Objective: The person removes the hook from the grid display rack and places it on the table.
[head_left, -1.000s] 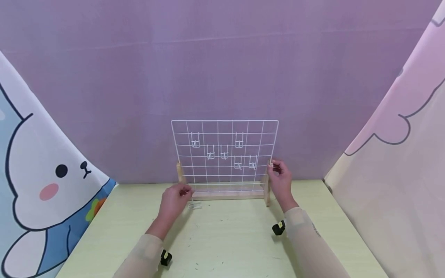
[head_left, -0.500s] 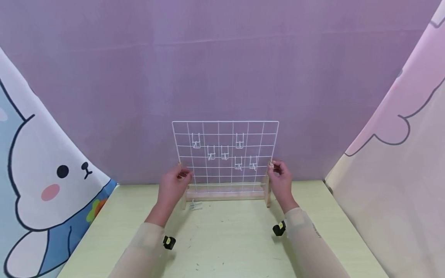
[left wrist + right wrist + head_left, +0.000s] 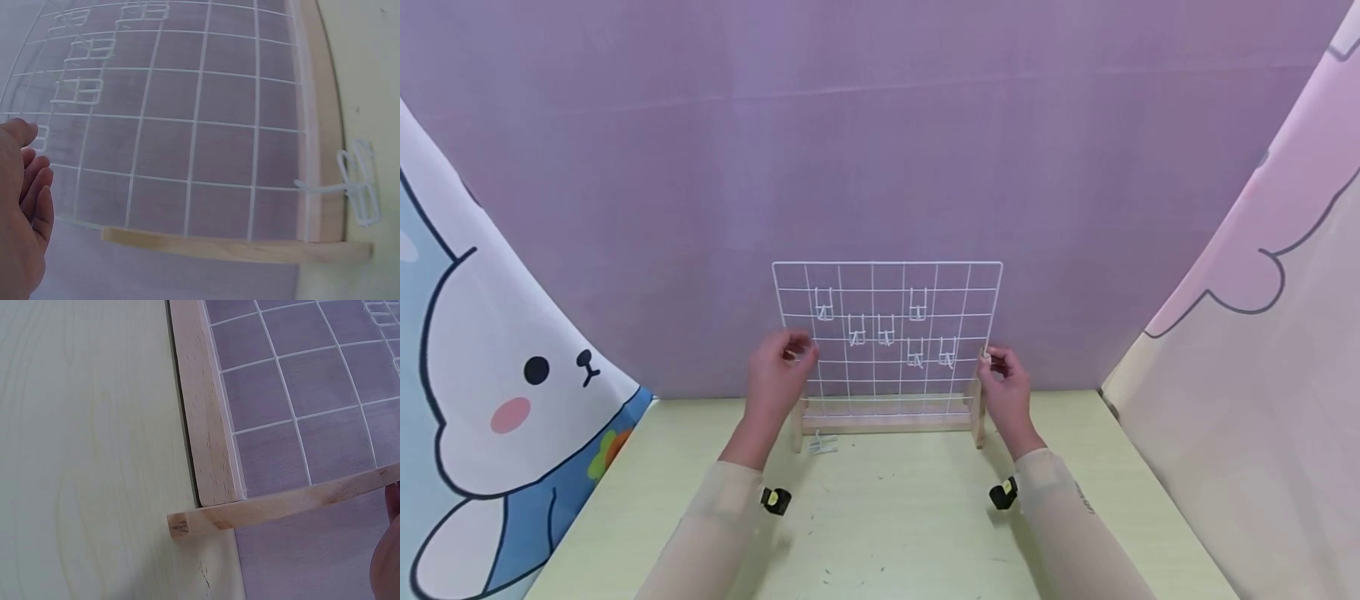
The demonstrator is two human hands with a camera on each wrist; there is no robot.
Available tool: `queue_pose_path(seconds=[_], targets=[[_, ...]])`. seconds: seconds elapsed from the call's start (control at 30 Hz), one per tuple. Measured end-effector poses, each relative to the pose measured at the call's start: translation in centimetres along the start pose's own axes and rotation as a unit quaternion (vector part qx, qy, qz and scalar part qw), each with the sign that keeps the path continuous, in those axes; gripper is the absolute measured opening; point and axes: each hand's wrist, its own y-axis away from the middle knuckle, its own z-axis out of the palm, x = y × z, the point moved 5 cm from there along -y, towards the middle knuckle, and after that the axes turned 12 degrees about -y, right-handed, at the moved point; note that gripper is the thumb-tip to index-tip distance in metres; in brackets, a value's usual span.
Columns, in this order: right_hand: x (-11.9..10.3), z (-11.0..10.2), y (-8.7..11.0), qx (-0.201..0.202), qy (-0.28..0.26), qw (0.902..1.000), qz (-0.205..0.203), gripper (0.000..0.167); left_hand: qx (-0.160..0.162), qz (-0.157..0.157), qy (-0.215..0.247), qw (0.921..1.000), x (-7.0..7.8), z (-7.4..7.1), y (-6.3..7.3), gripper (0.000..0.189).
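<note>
A white wire grid panel [image 3: 887, 371] stands in a wooden stand [image 3: 895, 427]. Several small white wire hooks [image 3: 886, 332] hang on it. My left hand [image 3: 773, 371] is raised beside the panel's left edge, its fingers loosely bent. In the left wrist view nothing shows between the fingers of that left hand [image 3: 22, 206]. My right hand [image 3: 1007, 387] pinches the top of the stand's right upright [image 3: 978, 408] next to the wire edge; its fingertips are mostly out of the right wrist view. One loose white hook [image 3: 823, 443] lies on the table before the stand's left end.
The pale wood-grain table [image 3: 880, 517] carries some small dark specks. A purple cloth backdrop [image 3: 880, 142] hangs behind the panel. Printed cloths stand at both sides, a cartoon animal cloth [image 3: 512, 350] on the left and a pink and cream cloth [image 3: 1270, 333] on the right.
My left hand has risen from near the loose hook on the table to the panel's left edge. The right hand keeps its hold, and the hook on the table stays put.
</note>
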Motion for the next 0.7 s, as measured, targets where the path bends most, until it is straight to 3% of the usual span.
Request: queue_pose_path(seconds=[0.27, 0.7], targets=[[2.5, -0.9, -0.7, 0.005, 0.012, 0.9998, -0.013, 0.019, 0.009, 0.003, -0.009, 0.9999, 1.2, -0.3, -1.2, 0.025], [2.7, -1.0, -0.8, -0.002, 0.011, 0.9995, -0.028, 0.017, 0.052, 0.05, 0.017, 0.9972, 2.7, -0.6, -2.5, 0.029]])
